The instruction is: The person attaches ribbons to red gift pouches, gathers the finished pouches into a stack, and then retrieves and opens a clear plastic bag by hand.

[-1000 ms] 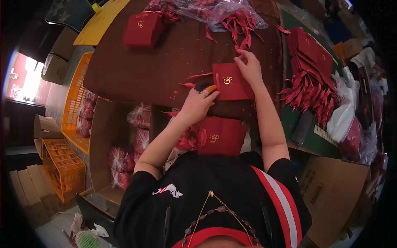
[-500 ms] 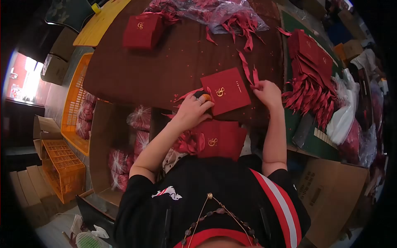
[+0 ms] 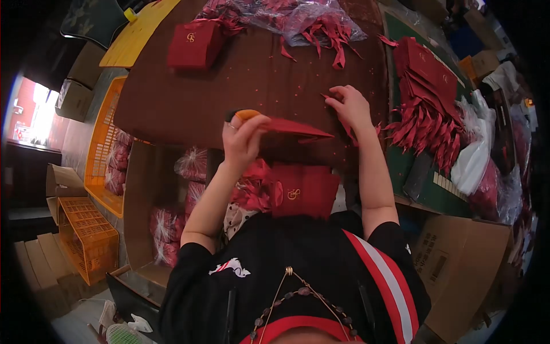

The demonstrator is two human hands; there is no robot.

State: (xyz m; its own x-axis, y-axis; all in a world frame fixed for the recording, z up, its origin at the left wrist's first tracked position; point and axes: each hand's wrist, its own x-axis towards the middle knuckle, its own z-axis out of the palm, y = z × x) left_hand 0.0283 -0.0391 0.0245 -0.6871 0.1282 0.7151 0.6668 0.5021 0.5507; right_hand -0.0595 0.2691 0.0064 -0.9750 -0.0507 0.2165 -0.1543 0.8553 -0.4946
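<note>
My left hand (image 3: 245, 136) is closed on one end of a flat red gift bag (image 3: 298, 127), held tilted over the table so that it shows nearly edge-on. A black-and-orange piece (image 3: 246, 114) sits around this hand's fingers, near a ring. To the right, my right hand (image 3: 350, 109) pinches a red ribbon (image 3: 345, 125), which trails below the fingers; a short tip pokes out past them. Against my body lies a stack of red bags (image 3: 306, 189) with gold lettering, their ribbons (image 3: 258, 186) bunched on the left.
On the brown-covered table (image 3: 172, 109) stand a red bag pile (image 3: 193, 46) and a plastic bag of ribbons (image 3: 292, 23). Red bags with hanging ribbons (image 3: 427, 74) lie on the right. An orange crate (image 3: 89, 235) and a carton (image 3: 140, 189) stand at the left.
The bag has swung from lying face-up to nearly edge-on, and my left hand has shifted left with it. My right hand has risen slightly to the left with the ribbon.
</note>
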